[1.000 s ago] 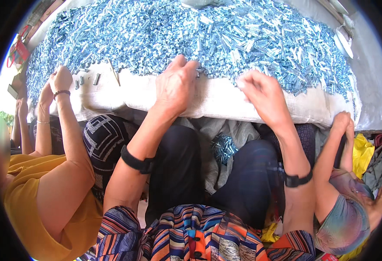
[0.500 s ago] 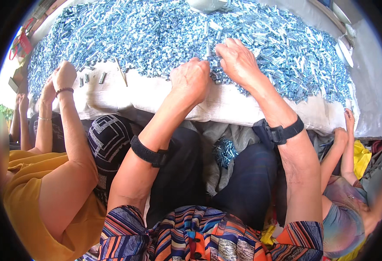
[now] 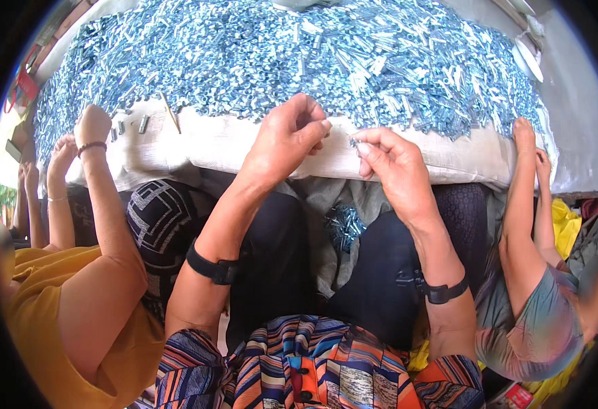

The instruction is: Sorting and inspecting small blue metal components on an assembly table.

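Observation:
A wide, shallow heap of small shiny blue-silver metal pieces (image 3: 244,65), many of them tube-shaped, covers the table. Just in front of the heap, over the pale cloth (image 3: 220,140), I hold both hands close together but apart. My left hand (image 3: 282,143) is closed, thumb against curled fingers; whatever it holds is hidden. Between the thumb and forefinger of my right hand (image 3: 397,167) sits a small metal piece (image 3: 354,142), its tip pointing toward my left hand. More metal pieces (image 3: 345,227) lie on grey cloth between my knees.
At left, a co-worker's hands (image 3: 93,128) work by the cloth edge, near a thin stick (image 3: 170,113) and a few loose metal tubes (image 3: 143,124). Another person's hand (image 3: 524,133) reaches the table at right. A white dish (image 3: 528,61) stands at the heap's right side.
Both my hands have drawn back from the heap toward me, my right hand more so, turning to show the piece in its pinch. The person at right has raised an arm to the heap's edge.

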A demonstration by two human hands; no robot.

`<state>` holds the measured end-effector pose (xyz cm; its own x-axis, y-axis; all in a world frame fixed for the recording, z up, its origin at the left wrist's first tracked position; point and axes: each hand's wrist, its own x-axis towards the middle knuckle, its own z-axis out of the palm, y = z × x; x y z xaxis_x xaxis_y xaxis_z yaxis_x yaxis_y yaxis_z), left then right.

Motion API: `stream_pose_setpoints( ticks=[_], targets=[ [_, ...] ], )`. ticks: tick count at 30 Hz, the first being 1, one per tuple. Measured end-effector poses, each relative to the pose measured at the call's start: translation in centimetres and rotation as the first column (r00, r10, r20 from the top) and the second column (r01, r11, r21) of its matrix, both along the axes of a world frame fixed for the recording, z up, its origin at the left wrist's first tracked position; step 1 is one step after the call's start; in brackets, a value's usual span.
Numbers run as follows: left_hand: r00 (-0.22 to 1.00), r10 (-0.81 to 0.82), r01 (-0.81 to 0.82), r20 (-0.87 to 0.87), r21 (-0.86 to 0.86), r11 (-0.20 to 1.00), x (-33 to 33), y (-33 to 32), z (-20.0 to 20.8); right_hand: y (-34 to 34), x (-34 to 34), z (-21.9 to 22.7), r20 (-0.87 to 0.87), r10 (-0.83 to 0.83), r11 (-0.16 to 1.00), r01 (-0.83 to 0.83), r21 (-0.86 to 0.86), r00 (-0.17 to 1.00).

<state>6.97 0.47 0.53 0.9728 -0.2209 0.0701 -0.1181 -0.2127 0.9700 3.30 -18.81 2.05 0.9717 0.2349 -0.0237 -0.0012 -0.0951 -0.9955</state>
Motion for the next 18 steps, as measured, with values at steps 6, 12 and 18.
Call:
stream_pose_setpoints(
  ticks=[6, 12, 18],
  targets=[
    [0.955, -0.234, 0.189, -0.182, -0.234, 0.954, -3.1, -2.1, 0.2, -1.4, -2.9, -0.5, -0.042, -0.061, 0.989, 0.066, 0.133, 0.997],
    [0.908, -0.283, 0.200, -0.308, -0.274, 0.941, -4.5, -3.2, 0.6, -2.5, -4.7, -0.6, -0.071, -0.093, 0.982, 0.104, 0.161, 0.993],
    [0.870, -0.339, 0.098, -0.358, -0.548, 0.831, -6.1, -4.0, 0.2, -2.8, -5.8, -0.5, -0.085, -0.121, 0.961, 0.138, 0.239, 0.989]
  ],
)
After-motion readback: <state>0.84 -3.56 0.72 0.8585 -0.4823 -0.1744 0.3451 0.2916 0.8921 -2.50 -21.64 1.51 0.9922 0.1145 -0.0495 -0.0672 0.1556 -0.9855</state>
